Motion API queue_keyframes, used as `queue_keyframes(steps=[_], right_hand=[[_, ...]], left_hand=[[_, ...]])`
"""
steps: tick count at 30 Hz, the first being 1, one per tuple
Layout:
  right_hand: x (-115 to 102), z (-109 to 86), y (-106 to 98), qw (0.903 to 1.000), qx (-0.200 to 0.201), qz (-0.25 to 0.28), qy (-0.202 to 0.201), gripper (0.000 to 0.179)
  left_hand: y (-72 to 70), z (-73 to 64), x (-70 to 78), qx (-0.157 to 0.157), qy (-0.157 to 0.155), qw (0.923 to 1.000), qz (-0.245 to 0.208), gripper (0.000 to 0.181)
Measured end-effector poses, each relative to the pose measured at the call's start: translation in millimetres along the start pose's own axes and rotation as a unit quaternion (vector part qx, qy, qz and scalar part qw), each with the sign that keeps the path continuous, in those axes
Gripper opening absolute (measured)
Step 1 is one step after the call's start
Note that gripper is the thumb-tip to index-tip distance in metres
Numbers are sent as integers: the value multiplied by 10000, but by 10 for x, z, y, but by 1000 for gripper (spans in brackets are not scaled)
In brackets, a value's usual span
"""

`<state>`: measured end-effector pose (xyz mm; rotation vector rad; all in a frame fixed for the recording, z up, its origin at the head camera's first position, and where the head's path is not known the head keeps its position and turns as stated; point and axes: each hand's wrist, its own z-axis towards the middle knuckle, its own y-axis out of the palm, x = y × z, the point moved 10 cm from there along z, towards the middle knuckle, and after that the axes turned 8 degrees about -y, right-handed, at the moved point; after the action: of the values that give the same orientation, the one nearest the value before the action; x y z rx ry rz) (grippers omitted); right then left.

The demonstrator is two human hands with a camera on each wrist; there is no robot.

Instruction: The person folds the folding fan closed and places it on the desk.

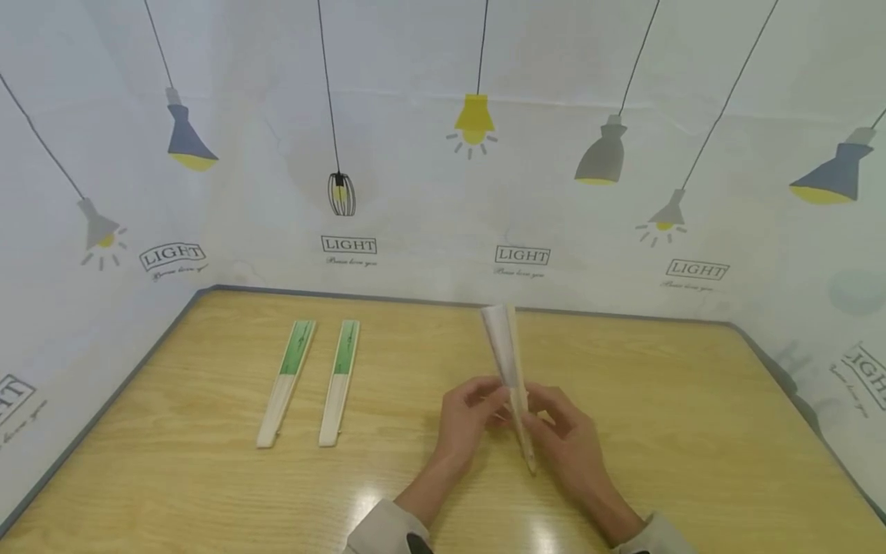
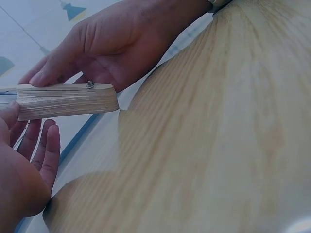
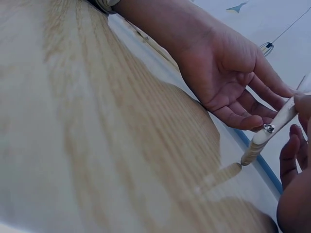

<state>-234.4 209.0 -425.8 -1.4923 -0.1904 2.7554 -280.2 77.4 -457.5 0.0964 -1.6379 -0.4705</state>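
Note:
Both hands hold a folding fan (image 1: 503,350) upright above the table, its narrow riveted end toward me. It is nearly folded, its pale leaf spread slightly at the top beside a wooden guard. My left hand (image 1: 462,422) pinches it from the left, thumb on the near side. From the right, my right hand (image 1: 569,440) pinches the ribs between thumb and fingers. The left wrist view shows the stacked wooden ribs (image 2: 68,102) and a metal rivet (image 2: 90,84). In the right wrist view, the thin guard (image 3: 282,117) lies between the left hand (image 3: 228,68) and right hand (image 3: 296,194).
Two folded fans with green upper parts, a left one (image 1: 286,385) and a right one (image 1: 339,385), lie side by side on the wooden table (image 1: 173,462). A white backdrop (image 1: 415,138) printed with lamps surrounds the table's back and sides.

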Motion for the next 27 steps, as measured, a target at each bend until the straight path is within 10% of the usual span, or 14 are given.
queue_keyframes(steps=[19, 27], right_hand=[[11, 5, 94, 9995, -47, -191, 261, 31], [-66, 137, 325, 9995, 279, 61, 156, 37]], left_hand=[[-119, -54, 4, 302, -11, 9994, 164, 22], [-366, -54, 288, 675, -77, 9959, 589, 21]])
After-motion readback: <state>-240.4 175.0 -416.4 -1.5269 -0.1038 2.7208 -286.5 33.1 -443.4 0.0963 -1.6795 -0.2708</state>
